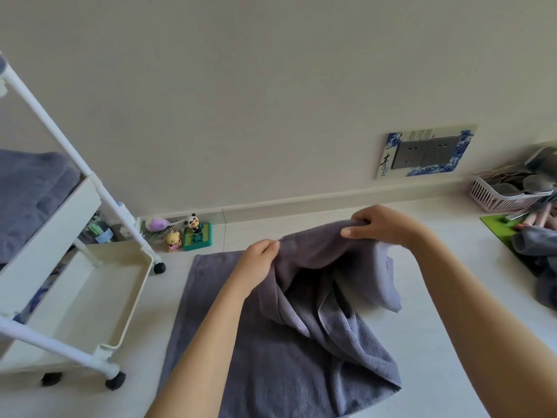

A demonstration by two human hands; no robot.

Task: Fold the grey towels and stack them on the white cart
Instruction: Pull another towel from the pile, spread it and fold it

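Character "青" marks the socket surround (426, 152); both hands pinch the grey towel (301, 342).

Soft, even daylight fills the scene, bright but without glare. The wall (241, 86) reads as a flat cream with little shading. Shadows are faint: a dark hollow sits in the folds of the grey towel (301, 342), and a pale shade lies under the white cart (90, 297). The wide lens bends straight lines, so the cart's poles lean and curve near the left edge. Detail is slightly soft throughout, more so toward the corners.
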